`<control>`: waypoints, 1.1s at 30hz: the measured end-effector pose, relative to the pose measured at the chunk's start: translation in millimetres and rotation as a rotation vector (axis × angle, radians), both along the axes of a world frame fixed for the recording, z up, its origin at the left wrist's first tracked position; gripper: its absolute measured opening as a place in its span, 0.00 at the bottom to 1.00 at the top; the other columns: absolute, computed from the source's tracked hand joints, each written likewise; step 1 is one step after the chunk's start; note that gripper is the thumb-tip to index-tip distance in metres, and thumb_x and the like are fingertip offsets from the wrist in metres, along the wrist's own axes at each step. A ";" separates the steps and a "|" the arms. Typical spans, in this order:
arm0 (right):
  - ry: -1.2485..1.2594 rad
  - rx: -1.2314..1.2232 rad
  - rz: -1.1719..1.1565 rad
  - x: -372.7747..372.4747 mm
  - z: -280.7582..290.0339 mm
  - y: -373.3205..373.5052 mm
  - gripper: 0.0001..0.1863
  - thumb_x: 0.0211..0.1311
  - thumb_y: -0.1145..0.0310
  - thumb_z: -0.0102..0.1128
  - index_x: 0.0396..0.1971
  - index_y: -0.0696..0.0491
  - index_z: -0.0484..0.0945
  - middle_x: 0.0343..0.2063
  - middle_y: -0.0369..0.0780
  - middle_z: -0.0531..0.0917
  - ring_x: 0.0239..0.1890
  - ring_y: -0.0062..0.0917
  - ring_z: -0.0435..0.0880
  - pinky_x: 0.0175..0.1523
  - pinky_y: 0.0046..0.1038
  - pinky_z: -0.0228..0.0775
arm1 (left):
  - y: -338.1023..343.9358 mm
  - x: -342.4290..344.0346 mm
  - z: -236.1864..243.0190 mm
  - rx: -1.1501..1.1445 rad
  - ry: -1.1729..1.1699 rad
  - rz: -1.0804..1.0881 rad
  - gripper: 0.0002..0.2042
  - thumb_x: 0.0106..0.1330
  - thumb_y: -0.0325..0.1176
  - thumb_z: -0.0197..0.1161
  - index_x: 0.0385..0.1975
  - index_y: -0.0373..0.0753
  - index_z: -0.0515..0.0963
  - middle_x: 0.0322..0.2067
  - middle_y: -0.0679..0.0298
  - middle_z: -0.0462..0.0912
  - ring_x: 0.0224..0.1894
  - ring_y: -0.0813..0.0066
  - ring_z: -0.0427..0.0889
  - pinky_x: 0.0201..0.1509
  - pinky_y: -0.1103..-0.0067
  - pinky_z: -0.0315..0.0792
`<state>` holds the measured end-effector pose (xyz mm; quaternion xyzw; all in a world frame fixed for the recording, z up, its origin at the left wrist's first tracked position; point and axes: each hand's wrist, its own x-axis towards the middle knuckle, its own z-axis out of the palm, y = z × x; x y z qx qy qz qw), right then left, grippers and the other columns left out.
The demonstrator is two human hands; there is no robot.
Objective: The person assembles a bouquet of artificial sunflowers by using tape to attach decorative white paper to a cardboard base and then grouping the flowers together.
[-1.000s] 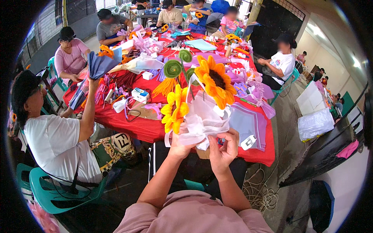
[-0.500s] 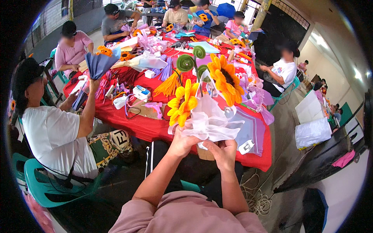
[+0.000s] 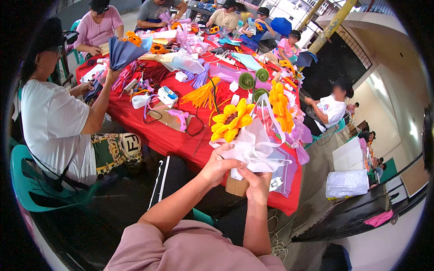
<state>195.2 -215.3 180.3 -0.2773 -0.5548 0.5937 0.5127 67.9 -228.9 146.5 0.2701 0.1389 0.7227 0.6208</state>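
My left hand (image 3: 220, 166) is closed round the gathered base of a small flower bouquet, just under its white ribbon bow (image 3: 251, 151). Lower down, my right hand (image 3: 257, 184) grips the same base, its thumb near the left fingers. The bouquet has a yellow fuzzy sunflower (image 3: 231, 120) on the left and an orange one (image 3: 282, 108) on the right, seen nearly side-on. Green spiral coils (image 3: 247, 81) stand up behind them. White sheer wrap surrounds the stems, and the handle inside my grip is hidden.
Beyond the bouquet, a red-covered table (image 3: 153, 137) carries a pink glue gun (image 3: 180, 118), orange pipe-cleaner stems (image 3: 201, 94), a white box (image 3: 167, 96) and wrapping sheets. At left, a person (image 3: 56, 122) holds a blue-wrapped bouquet (image 3: 126, 53). Other people sit around the table.
The view has swung, shifting the scene. The bouquet has turned in my hands: the yellow flower faces up more, and the orange one shows its side. Both hands keep their hold.
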 end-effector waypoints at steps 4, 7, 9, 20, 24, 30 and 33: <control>-0.059 -0.024 0.021 3.8 -6.2 3.1 0.22 0.45 0.81 0.69 0.44 0.61 0.76 0.40 0.39 0.81 0.42 0.22 0.80 0.48 0.24 0.71 | -0.4 1.8 -4.8 -0.043 -0.020 0.013 0.19 0.47 0.16 0.64 0.42 0.33 0.76 0.36 0.61 0.83 0.38 0.74 0.82 0.47 0.79 0.73; -0.122 0.009 0.053 5.0 -6.4 5.0 0.23 0.44 0.81 0.69 0.45 0.61 0.76 0.40 0.39 0.81 0.42 0.23 0.80 0.49 0.25 0.71 | -1.4 -1.3 -11.1 -0.060 -0.010 0.024 0.18 0.47 0.16 0.65 0.42 0.32 0.76 0.36 0.60 0.83 0.38 0.73 0.82 0.47 0.78 0.73; -0.157 0.026 0.056 4.1 -7.2 6.9 0.24 0.44 0.81 0.70 0.46 0.61 0.75 0.41 0.39 0.80 0.43 0.23 0.80 0.48 0.25 0.72 | -0.4 -2.8 -13.0 -0.045 -0.022 0.049 0.18 0.48 0.16 0.65 0.42 0.31 0.75 0.36 0.59 0.83 0.38 0.73 0.82 0.47 0.78 0.73; -0.233 0.063 0.063 3.6 -12.9 15.7 0.24 0.48 0.76 0.71 0.47 0.60 0.74 0.41 0.38 0.81 0.43 0.23 0.79 0.49 0.25 0.70 | 4.4 -7.4 -17.9 -0.081 0.050 0.109 0.19 0.48 0.17 0.66 0.42 0.31 0.75 0.36 0.59 0.83 0.38 0.73 0.82 0.47 0.78 0.74; -0.367 0.207 0.093 10.9 -18.2 17.1 0.26 0.48 0.72 0.72 0.48 0.60 0.72 0.43 0.39 0.79 0.45 0.23 0.78 0.51 0.25 0.69 | 4.0 -5.4 -14.6 -0.084 0.083 0.143 0.18 0.49 0.17 0.65 0.42 0.33 0.75 0.38 0.61 0.82 0.40 0.74 0.81 0.50 0.76 0.72; -0.381 0.300 0.127 8.7 -17.6 13.7 0.28 0.51 0.68 0.71 0.50 0.61 0.70 0.46 0.40 0.78 0.48 0.23 0.75 0.54 0.27 0.67 | 4.6 -5.6 -8.5 -0.079 0.058 0.197 0.16 0.50 0.19 0.68 0.40 0.33 0.77 0.36 0.62 0.82 0.38 0.76 0.81 0.46 0.79 0.73; -0.358 0.307 0.156 10.1 -16.2 12.9 0.27 0.54 0.69 0.68 0.52 0.62 0.68 0.46 0.40 0.77 0.48 0.22 0.75 0.54 0.26 0.66 | -1.4 -3.4 -2.7 -0.118 0.077 0.230 0.17 0.49 0.21 0.69 0.41 0.32 0.76 0.36 0.62 0.82 0.37 0.77 0.81 0.45 0.79 0.73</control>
